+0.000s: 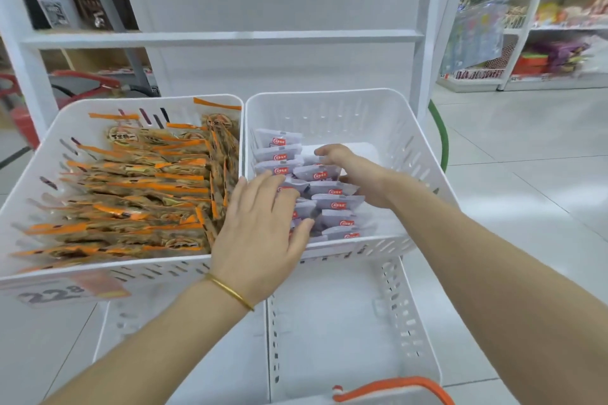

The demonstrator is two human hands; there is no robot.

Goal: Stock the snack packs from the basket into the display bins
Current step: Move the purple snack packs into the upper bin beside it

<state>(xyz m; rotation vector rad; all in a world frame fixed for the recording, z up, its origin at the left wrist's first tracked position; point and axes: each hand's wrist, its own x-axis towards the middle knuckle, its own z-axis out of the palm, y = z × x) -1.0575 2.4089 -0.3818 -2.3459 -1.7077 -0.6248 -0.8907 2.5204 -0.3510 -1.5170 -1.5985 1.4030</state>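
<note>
Two white slotted display bins stand side by side on a rack. The left bin [49,141] is packed with several orange-and-brown snack packs [138,187]. The right bin [388,128] holds rows of pale lilac snack packs [332,200] with red logos. My left hand [260,227] lies flat over the near-left packs in the right bin, its fingers straight and pressing on them. My right hand [352,171] reaches in from the right, fingers curled round the far end of a row of lilac packs. The basket's orange handle [394,388] shows at the bottom edge.
Two more white bins [408,322] sit on the lower tier below. A price tag [65,293] hangs on the left bin's front. White shelving [223,36] rises behind. A red basket [19,102] stands at far left, and stocked shelves [559,26] fill the far right.
</note>
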